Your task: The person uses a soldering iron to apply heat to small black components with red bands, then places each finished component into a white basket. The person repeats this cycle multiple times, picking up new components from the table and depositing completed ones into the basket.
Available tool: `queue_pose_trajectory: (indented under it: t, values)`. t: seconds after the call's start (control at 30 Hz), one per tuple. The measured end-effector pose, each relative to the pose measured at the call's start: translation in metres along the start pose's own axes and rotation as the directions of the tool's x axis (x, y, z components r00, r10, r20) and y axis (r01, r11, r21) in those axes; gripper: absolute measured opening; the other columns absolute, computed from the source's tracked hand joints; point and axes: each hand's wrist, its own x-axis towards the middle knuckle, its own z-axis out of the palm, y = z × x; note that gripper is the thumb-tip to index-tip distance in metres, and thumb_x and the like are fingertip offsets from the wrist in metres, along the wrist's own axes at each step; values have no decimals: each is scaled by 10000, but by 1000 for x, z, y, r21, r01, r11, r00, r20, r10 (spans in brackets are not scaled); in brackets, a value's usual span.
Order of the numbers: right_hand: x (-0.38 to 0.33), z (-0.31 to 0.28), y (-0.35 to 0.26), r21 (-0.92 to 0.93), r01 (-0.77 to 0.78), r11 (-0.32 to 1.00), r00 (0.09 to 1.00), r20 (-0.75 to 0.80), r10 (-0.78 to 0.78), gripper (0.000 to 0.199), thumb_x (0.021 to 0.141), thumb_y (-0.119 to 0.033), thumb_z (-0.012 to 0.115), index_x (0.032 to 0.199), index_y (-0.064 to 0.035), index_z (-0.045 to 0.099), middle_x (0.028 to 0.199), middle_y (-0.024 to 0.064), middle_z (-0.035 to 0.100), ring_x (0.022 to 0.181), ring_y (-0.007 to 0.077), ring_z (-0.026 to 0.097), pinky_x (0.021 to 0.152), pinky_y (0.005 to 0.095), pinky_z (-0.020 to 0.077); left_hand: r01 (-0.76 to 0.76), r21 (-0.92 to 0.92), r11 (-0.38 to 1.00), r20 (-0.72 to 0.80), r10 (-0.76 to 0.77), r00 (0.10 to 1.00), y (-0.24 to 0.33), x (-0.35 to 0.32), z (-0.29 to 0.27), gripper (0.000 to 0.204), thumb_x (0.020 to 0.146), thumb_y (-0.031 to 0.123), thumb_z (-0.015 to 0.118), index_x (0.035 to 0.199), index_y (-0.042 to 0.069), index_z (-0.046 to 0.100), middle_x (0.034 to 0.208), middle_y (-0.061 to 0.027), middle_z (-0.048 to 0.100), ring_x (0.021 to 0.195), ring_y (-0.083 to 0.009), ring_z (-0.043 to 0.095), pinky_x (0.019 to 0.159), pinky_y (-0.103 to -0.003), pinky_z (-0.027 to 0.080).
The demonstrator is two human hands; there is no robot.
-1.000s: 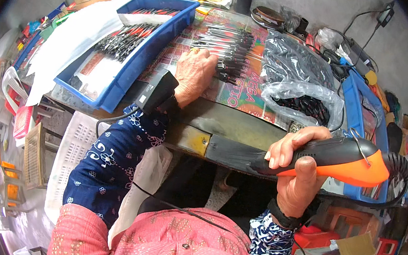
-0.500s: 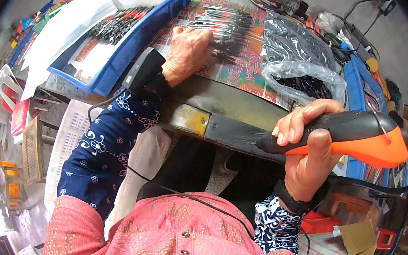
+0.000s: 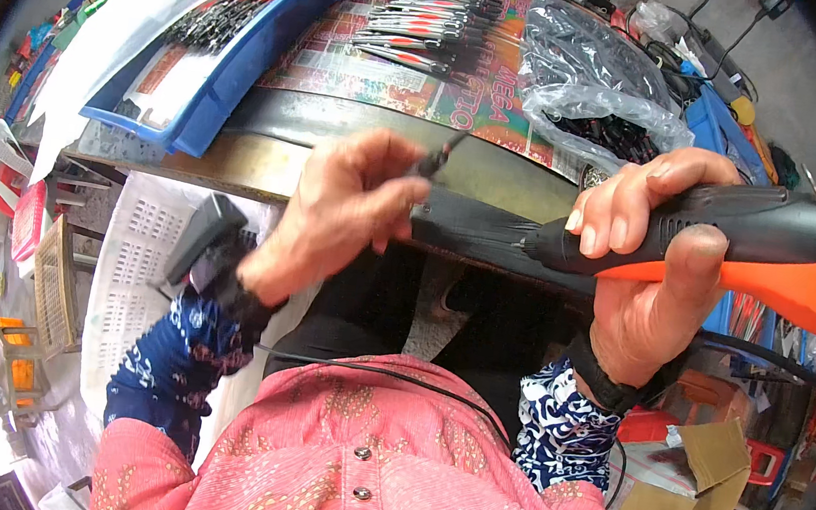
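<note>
My right hand [image 3: 661, 244] is wrapped around an orange-and-black handheld power tool [image 3: 732, 237], with its thumb on the near side. The tool's narrow black nose points left along the table's front edge, and a wire hook stands at its wide end. Above that edge, my left hand [image 3: 355, 194] pinches a slim dark pen-like piece [image 3: 437, 161] with a little red on it. Motion blurs this hand and the piece. Beyond it lies a row of silver, red and black pen-like pieces [image 3: 424, 25] on a colourful printed sheet [image 3: 318, 69].
A blue tray [image 3: 246, 85] at the left holds more pen-like pieces and white paper. Clear plastic bags [image 3: 591, 64] of dark parts lie at the back right. A white perforated basket [image 3: 135, 264] stands below the table, and an open cardboard box [image 3: 708, 491] is at lower right.
My left hand has drawn back from the row toward the table's front edge, bringing a pen-like piece. My right hand has shifted slightly right and up with the power tool.
</note>
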Motion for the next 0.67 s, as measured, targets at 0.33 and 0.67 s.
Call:
queue_pose_trajectory:
  t: [0.33, 0.67]
  values:
    - [-6, 18, 3, -56, -14, 998, 1000, 21, 15, 560, 775, -540, 663, 967, -48, 475, 657, 19, 487, 561, 139, 500, 593, 303, 436, 351, -468, 811, 127, -332, 935, -26, -48, 24, 156, 904, 86, 552, 1036, 14, 510, 854, -102, 641, 611, -116, 586, 481, -216, 463]
    - [-2, 30, 12, -48, -19, 999, 999, 39, 21, 624, 760, -611, 630, 981, -53, 460, 660, 16, 480, 564, 137, 495, 599, 305, 434, 414, -583, 699, 120, -430, 895, -31, -43, 38, 114, 900, 100, 570, 973, 15, 546, 839, -91, 632, 621, -113, 579, 490, -227, 490]
